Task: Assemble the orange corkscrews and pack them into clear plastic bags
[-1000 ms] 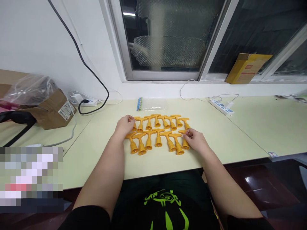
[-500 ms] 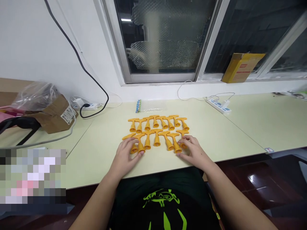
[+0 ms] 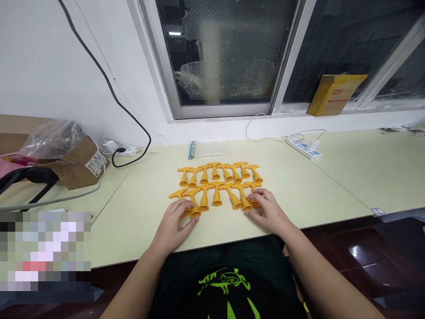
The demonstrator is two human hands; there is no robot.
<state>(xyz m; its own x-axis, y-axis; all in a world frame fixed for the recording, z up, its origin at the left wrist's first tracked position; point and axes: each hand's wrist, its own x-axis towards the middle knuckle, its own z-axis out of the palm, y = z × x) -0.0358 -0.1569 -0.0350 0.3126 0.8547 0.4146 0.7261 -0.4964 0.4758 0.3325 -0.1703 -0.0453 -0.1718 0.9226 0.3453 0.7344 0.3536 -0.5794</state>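
Note:
Two rows of yellow T-shaped plastic pieces with flared, cup-like ends lie on the table, cups toward me. The far row includes a yellow piece; another yellow piece lies mid-way along the near row. At the near row's left end, my left hand rests with fingers curved and apart over the cup ends of the last two pieces, thumb beside one cup. My right hand is likewise spread at the right end, its fingers partly covering the last piece and its thumb by the neighbouring cup. Neither hand lifts anything.
Behind the rows lies a clear plastic bag with a coloured header. Power strips stand at the back left and back right. A cardboard box sits at the left, and a yellow carton leans on the window.
My left hand has drawn back slightly toward the near edge, uncovering more of the leftmost piece. My right hand stays almost still. The view has shifted a little.

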